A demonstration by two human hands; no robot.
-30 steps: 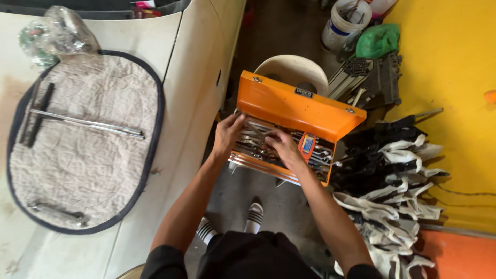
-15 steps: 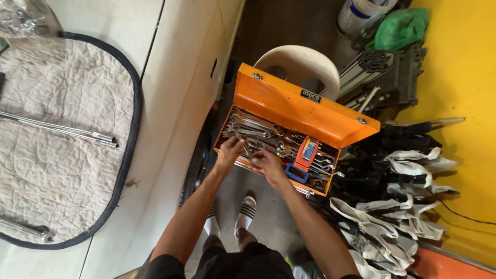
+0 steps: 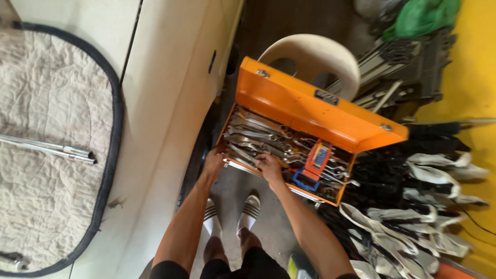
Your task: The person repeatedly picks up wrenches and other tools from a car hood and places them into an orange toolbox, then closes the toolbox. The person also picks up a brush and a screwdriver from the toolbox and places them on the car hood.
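An open orange toolbox rests on a white plastic chair, its tray full of several steel wrenches. My left hand touches the box's near left edge, fingers curled on the rim beside the wrenches. My right hand rests at the front edge of the tray, fingers bent over wrench ends; whether it grips one is hidden. An orange and blue tool lies in the tray to the right of my right hand.
A cream car body is at the left with a quilted pad and a long chrome socket bar on it. Black and white strips pile at the right by a yellow wall. My sandalled feet stand below.
Both hands have drawn back from the middle of the tray to its near edge. The view has shifted, so the pad sits further left and the toolbox looks larger.
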